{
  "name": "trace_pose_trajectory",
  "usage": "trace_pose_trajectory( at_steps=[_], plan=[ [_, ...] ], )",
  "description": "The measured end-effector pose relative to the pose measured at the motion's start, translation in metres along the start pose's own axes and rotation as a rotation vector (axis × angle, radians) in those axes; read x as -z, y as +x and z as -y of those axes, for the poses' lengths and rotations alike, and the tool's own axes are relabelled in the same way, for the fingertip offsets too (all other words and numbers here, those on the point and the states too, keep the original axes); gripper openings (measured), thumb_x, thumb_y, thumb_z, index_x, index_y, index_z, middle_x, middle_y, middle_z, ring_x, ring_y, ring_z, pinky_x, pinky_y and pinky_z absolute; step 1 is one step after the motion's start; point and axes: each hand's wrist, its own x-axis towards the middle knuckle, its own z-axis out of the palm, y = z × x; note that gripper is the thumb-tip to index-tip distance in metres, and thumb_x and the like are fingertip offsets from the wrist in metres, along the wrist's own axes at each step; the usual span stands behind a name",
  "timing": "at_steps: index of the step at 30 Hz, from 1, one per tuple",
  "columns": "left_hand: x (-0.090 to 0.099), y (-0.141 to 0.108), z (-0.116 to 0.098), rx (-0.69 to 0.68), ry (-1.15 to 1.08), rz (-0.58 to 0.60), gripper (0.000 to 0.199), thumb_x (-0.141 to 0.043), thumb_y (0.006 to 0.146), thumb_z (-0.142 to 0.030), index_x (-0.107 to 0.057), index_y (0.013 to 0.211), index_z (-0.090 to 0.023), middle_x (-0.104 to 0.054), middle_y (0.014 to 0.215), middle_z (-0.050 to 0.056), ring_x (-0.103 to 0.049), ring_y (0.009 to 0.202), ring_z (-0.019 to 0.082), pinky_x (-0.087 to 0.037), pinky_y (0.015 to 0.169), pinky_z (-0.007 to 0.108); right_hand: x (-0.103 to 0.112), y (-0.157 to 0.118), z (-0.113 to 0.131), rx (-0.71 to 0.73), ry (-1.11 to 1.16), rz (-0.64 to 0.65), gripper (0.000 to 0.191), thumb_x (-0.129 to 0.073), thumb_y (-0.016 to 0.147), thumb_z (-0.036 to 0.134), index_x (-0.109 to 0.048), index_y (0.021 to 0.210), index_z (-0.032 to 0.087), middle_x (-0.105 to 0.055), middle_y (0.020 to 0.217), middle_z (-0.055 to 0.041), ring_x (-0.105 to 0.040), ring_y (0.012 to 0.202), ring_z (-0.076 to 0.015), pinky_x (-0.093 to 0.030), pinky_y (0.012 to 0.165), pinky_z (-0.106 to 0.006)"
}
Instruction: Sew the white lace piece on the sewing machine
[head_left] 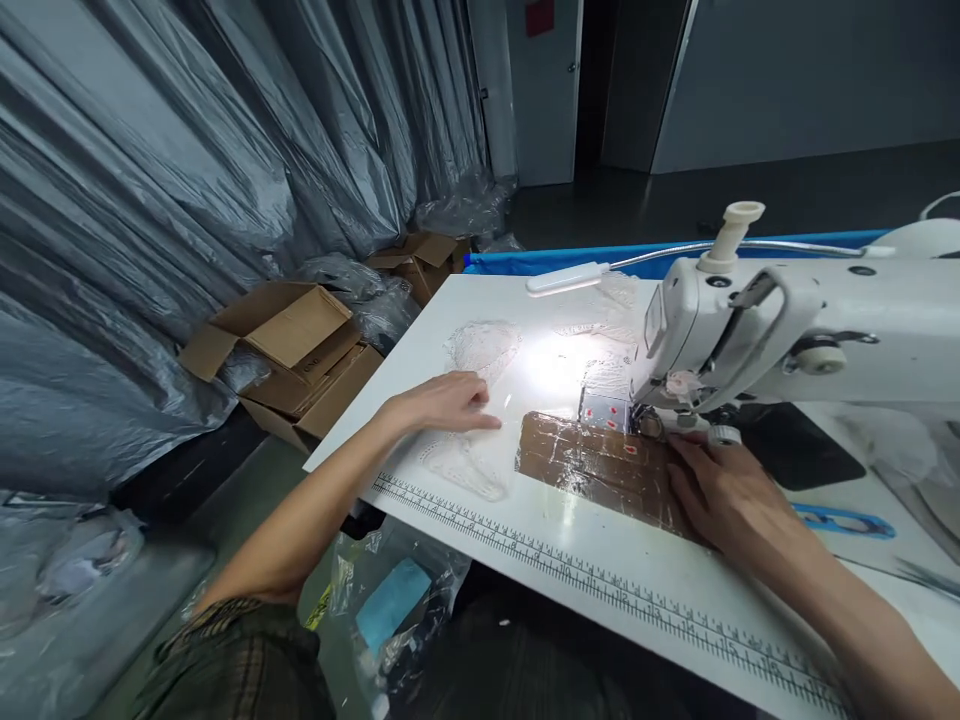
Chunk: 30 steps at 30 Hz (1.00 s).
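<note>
My left hand [454, 402] rests low over the white table, fingers and thumb apart and nothing visible held. Pale lace pieces lie close by: one lace piece [484, 347] just beyond the fingers, another lace piece [469, 468] on the near side of the wrist. My right hand [724, 495] lies beside the needle area of a white sewing machine [757, 320]. Its thumb and forefinger are spread over a brown taped plate [574, 455], and some fingertips are partly hidden under the machine head. White lace [609, 376] lies just behind the metal needle plate [600, 408].
A lamp [568, 280] on a bendy arm lights the table. A printed ruler [525, 545] runs along the front edge. Blue thread snips [847, 521] lie right of my right hand. Cardboard boxes [296, 345] and plastic bags stand left, below a silvery curtain [225, 130].
</note>
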Motion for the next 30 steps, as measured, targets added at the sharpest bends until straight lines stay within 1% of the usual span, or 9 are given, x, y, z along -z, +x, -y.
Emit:
trace_pose_trajectory(
  at_steps=[4, 11, 13, 16, 19, 21, 24, 27, 30],
  plan=[
    [-0.019, -0.024, 0.012, 0.018, -0.060, -0.069, 0.029, -0.049, 0.087, -0.046, -0.058, 0.093, -0.018, -0.058, 0.094, 0.006, -0.053, 0.080, 0.018, -0.040, 0.069, 0.029, -0.003, 0.001, -0.002, -0.012, 0.023, -0.019, 0.045, -0.034, 0.094, 0.033, -0.061, 0.116, 0.006, -0.059, 0.102, -0.0208, -0.057, 0.097, -0.0332, -0.052, 0.077, -0.044],
    [-0.033, -0.025, 0.019, 0.043, -0.214, -0.203, 0.022, -0.044, 0.091, -0.036, -0.054, 0.088, -0.018, -0.056, 0.083, 0.002, -0.050, 0.071, 0.014, -0.039, 0.063, 0.025, 0.003, 0.005, 0.000, -0.054, 0.146, -0.023, 0.038, -0.040, 0.093, 0.035, -0.067, 0.112, 0.016, -0.064, 0.107, -0.0167, -0.063, 0.095, -0.0311, -0.054, 0.078, -0.046],
    [-0.032, -0.023, 0.007, 0.006, -0.240, -0.235, 0.021, -0.042, 0.094, -0.035, -0.053, 0.091, -0.018, -0.056, 0.079, 0.000, -0.050, 0.069, 0.013, -0.039, 0.062, 0.025, 0.012, 0.009, 0.009, -0.055, 0.297, -0.017, 0.035, -0.042, 0.093, 0.036, -0.068, 0.110, 0.020, -0.066, 0.107, -0.0131, -0.065, 0.095, -0.0287, -0.054, 0.082, -0.045],
    [-0.034, -0.014, -0.025, -0.164, -0.302, -0.247, 0.021, -0.042, 0.096, -0.034, -0.055, 0.095, -0.017, -0.060, 0.081, 0.001, -0.054, 0.070, 0.013, -0.041, 0.063, 0.025, 0.029, 0.013, 0.026, -0.049, 0.612, 0.097, 0.032, -0.047, 0.093, 0.039, -0.066, 0.114, 0.024, -0.066, 0.114, -0.0089, -0.063, 0.104, -0.0253, -0.051, 0.092, -0.041],
    [-0.045, 0.002, -0.067, -0.381, -0.319, -0.182, 0.020, -0.045, 0.096, -0.030, -0.060, 0.097, -0.017, -0.065, 0.082, 0.003, -0.058, 0.070, 0.012, -0.044, 0.063, 0.025, 0.039, 0.013, 0.040, -0.048, 0.834, 0.238, 0.045, -0.054, 0.090, 0.044, -0.055, 0.131, 0.025, -0.057, 0.131, -0.0106, -0.053, 0.121, -0.0284, -0.044, 0.102, -0.046],
    [-0.054, 0.014, -0.092, -0.530, -0.320, -0.119, 0.014, -0.050, 0.094, -0.025, -0.062, 0.096, -0.017, -0.067, 0.089, 0.004, -0.062, 0.079, 0.014, -0.047, 0.071, 0.026, 0.040, 0.012, 0.045, -0.043, 0.959, 0.269, 0.057, -0.058, 0.087, 0.046, -0.048, 0.138, 0.022, -0.054, 0.134, -0.0132, -0.050, 0.123, -0.0304, -0.042, 0.102, -0.048],
    [-0.064, 0.028, -0.118, -0.627, -0.343, -0.075, 0.010, -0.058, 0.090, -0.025, -0.064, 0.094, -0.018, -0.068, 0.094, 0.006, -0.064, 0.087, 0.016, -0.048, 0.077, 0.027, 0.039, 0.012, 0.046, -0.065, 1.087, 0.361, 0.047, -0.063, 0.083, 0.043, -0.059, 0.122, 0.018, -0.063, 0.111, -0.0113, -0.059, 0.101, -0.0264, -0.050, 0.088, -0.039],
    [-0.065, 0.034, -0.126, -0.590, -0.419, -0.048, 0.014, -0.061, 0.090, -0.031, -0.063, 0.094, -0.018, -0.068, 0.089, 0.004, -0.064, 0.082, 0.015, -0.048, 0.074, 0.026, 0.040, 0.013, 0.044, -0.118, 1.154, 0.497, 0.025, -0.061, 0.085, 0.039, -0.067, 0.095, 0.017, -0.060, 0.081, -0.0038, -0.055, 0.075, -0.0173, -0.049, 0.069, -0.029],
    [-0.060, 0.031, -0.117, -0.532, -0.473, -0.036, 0.027, -0.068, 0.085, -0.038, -0.061, 0.102, -0.018, -0.068, 0.093, 0.004, -0.063, 0.087, 0.015, -0.047, 0.075, 0.025, 0.042, 0.013, 0.039, -0.211, 1.229, 0.545, 0.033, -0.059, 0.086, 0.042, -0.068, 0.105, 0.016, -0.057, 0.072, -0.0011, -0.050, 0.066, -0.0134, -0.045, 0.062, -0.026]
  ],
)
